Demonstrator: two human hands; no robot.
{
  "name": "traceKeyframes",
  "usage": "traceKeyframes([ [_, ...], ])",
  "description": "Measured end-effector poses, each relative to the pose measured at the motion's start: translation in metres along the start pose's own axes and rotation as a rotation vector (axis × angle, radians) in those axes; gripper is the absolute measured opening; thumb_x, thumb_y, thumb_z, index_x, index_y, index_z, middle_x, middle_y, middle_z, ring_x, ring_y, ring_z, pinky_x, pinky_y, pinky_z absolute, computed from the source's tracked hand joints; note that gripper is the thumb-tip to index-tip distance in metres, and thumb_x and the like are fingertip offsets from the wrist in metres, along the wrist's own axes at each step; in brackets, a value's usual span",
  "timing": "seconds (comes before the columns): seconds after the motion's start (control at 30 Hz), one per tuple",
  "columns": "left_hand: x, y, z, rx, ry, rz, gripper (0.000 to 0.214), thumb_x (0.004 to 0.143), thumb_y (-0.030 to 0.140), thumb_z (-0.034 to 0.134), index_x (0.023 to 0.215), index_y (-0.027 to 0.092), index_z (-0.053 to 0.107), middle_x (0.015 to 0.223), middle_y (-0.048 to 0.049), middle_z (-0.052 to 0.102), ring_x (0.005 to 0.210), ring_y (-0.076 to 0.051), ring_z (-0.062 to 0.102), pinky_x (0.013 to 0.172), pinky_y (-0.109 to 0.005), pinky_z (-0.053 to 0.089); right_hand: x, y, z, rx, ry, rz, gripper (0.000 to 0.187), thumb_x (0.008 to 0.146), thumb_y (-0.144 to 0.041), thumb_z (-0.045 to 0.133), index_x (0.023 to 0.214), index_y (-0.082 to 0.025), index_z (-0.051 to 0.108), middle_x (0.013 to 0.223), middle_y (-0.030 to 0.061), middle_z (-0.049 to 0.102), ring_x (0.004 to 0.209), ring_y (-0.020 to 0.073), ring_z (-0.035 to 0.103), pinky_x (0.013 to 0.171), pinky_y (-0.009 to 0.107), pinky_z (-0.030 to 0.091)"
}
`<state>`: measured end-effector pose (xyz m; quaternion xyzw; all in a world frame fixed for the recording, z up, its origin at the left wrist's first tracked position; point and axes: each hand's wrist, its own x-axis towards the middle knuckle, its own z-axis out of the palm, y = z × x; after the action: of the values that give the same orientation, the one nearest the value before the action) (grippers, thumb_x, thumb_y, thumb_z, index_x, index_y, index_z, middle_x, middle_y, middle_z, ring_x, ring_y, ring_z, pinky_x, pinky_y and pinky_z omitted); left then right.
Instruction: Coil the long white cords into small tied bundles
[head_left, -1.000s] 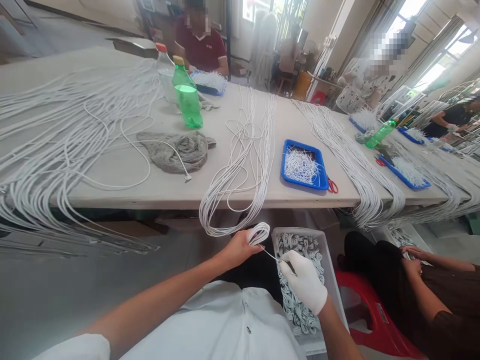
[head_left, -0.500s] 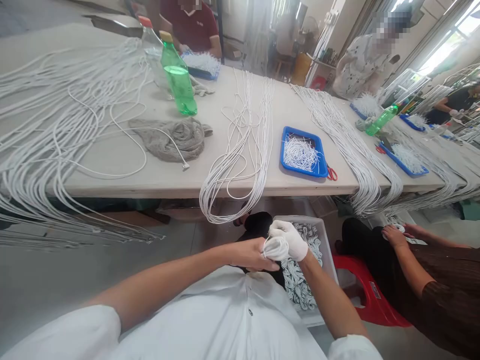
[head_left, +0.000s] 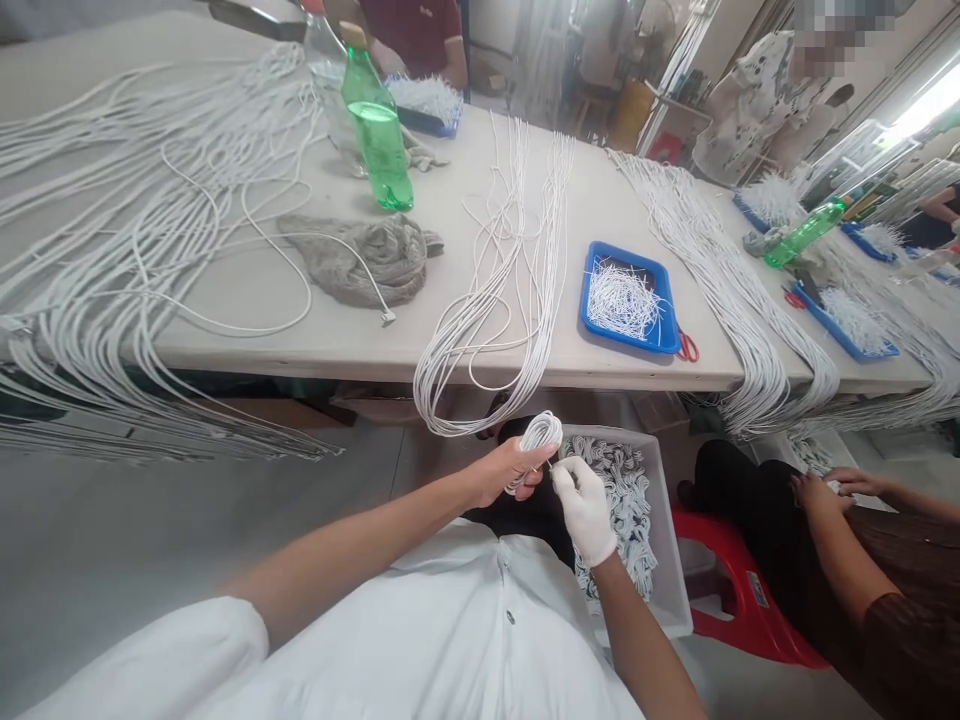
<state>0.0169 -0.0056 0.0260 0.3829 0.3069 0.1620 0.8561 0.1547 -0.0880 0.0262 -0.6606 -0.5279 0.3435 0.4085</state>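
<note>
My bare left hand (head_left: 504, 474) is closed around a coiled white cable (head_left: 541, 432), whose loops stick up above the thumb. Beside it, my right hand (head_left: 586, 510), in a white glove, pinches a thin white tie at the near side of the coil. Part of the tie is hidden by the fingers. Both hands are over my lap, in front of the table edge. Under and to the right of my right hand stands a white bin (head_left: 670, 540) holding many coiled cables (head_left: 626, 500).
Long white cables (head_left: 480, 320) hang over the table edge (head_left: 360, 372). On the table are a blue tray (head_left: 667, 300) of short white ties, red scissors (head_left: 687, 346), a grey cloth (head_left: 375, 262) and a green bottle (head_left: 379, 140). A co-worker sits on a red stool (head_left: 772, 615) at right.
The coil has turned upright in my left hand. My gloved right hand has come off the coil, down and slightly right, pinching the thin tie. The view has shifted a little.
</note>
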Motion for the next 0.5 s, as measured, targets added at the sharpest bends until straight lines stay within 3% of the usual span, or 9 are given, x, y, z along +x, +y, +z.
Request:
traceKeyframes([
  [0.1,0.004,-0.005,-0.002,0.049,0.076,-0.032,0.048,0.074,0.062,0.061,0.076,0.019,0.040,0.053,0.0083,0.037,0.042,-0.004,0.030,0.042,-0.020,0.023,-0.002,0.001,0.003,-0.222,-0.079,-0.083,0.022,0.091,-0.038,0.046,0.084,-0.021,0.056,0.074,0.0009,0.061,0.067,0.0159,0.056,0.064,0.026,0.041],
  [0.33,0.009,-0.013,0.001,0.161,0.220,-0.078,0.050,0.068,0.065,0.064,0.080,0.020,0.044,0.053,0.0075,0.042,0.040,-0.006,0.034,0.037,-0.020,0.021,0.003,0.002,0.008,-0.770,-0.165,-0.276,0.034,0.094,-0.044,0.043,0.078,-0.017,0.057,0.074,0.0067,0.063,0.066,0.0186,0.060,0.058,0.026,0.033],
  [0.5,0.012,-0.018,0.002,0.153,0.219,-0.117,0.052,0.067,0.068,0.062,0.073,0.021,0.041,0.046,0.0094,0.037,0.036,-0.006,0.030,0.035,-0.020,0.019,0.011,0.008,0.007,-0.951,-0.273,-0.369,0.029,0.096,-0.028,0.038,0.082,-0.015,0.059,0.075,0.0084,0.065,0.065,0.0174,0.060,0.055,0.026,0.029],
])
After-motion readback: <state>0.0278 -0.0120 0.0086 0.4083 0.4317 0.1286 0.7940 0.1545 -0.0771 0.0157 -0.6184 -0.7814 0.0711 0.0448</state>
